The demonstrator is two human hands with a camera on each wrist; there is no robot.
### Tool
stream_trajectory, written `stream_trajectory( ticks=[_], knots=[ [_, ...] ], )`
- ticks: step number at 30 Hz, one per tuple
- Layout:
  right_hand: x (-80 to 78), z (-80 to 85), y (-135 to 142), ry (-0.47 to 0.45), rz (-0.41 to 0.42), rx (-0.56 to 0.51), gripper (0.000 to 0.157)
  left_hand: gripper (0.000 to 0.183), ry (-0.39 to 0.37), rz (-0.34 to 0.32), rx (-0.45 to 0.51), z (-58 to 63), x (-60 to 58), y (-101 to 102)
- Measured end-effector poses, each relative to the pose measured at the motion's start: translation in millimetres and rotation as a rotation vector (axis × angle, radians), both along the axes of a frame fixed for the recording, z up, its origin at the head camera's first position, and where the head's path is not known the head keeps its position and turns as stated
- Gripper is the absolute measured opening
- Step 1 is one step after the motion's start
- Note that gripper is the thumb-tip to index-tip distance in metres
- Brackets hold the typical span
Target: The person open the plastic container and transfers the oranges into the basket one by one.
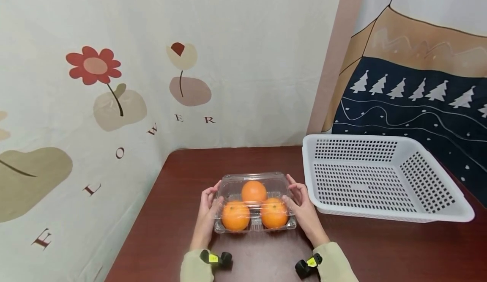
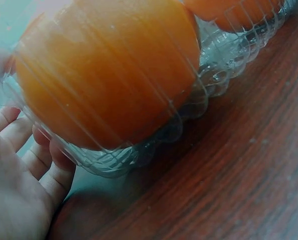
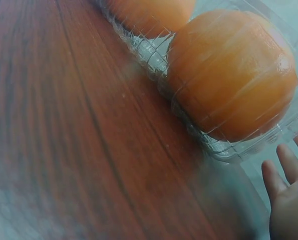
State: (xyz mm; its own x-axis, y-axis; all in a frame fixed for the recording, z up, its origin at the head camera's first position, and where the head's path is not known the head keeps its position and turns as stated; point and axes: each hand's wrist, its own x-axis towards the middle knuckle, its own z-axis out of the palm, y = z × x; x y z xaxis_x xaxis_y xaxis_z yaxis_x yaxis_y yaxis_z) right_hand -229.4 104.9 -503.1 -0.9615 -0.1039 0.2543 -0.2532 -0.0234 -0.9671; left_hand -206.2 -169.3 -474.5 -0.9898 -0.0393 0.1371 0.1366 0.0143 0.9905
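Three oranges (image 1: 254,192) sit under the lid of a clear plastic clamshell container (image 1: 255,206), which my head view shows on a dark reddish-brown table (image 1: 175,197). The left hand (image 1: 207,210) and right hand (image 1: 306,212) hold it from either end, thumbs on the lid. I see a pale sheen on the tabletop between the light-coloured sleeves (image 1: 195,267). To the right, a white perforated plastic basket (image 1: 361,189) stands near the right hand. Behind the table hangs a pale cloth (image 1: 247,41) printed with flowers and the letters F-L-O-W-E-R; beyond its pinkish border I see a navy-and-tan hanging (image 1: 411,125) with white fir trees.

From the left wrist, I get one large orange through ribbed plastic, with the left hand's fingers bent against the container's end. Streaky wood grain fills the lower right.

From the right wrist, grain lines run diagonally across the tabletop, blurring toward the bottom. The right hand's fingers spread beside the container's corner; I cannot tell there whether those lower fingertips touch it.
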Motion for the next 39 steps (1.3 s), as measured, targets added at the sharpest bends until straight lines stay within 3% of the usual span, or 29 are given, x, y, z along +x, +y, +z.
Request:
stream_trajectory(
  ticks=[8,13,17,25,31,39],
  knots=[
    [-3.3,-0.8,-2.1,-0.033,0.007,-0.056,0.043,0.032,0.032,-0.002,0.008,-17.3,-9.6,-6.4],
    [-4.1,3.2,0.3,-0.041,0.021,-0.029,0.03,0.033,0.064,0.002,-0.029,-19.8,-12.5,-5.4],
    [-0.2,12.6,0.5,-0.029,0.034,0.015,0.016,0.033,0.044,0.01,-0.048,-17.3,-11.1,-5.2],
    [9.2,28.0,-2.1,-0.003,0.031,0.084,0.012,0.037,0.035,0.0,-0.041,-0.8,-1.5,0.2],
    [9.1,27.0,-0.1,0.035,-0.007,0.171,0.012,0.037,0.037,-0.002,-0.029,-2.9,-4.5,2.5],
    [7.0,16.5,0.3,0.066,-0.016,0.214,0.021,0.042,-0.028,0.045,-0.063,3.3,0.4,3.9]
  ],
)
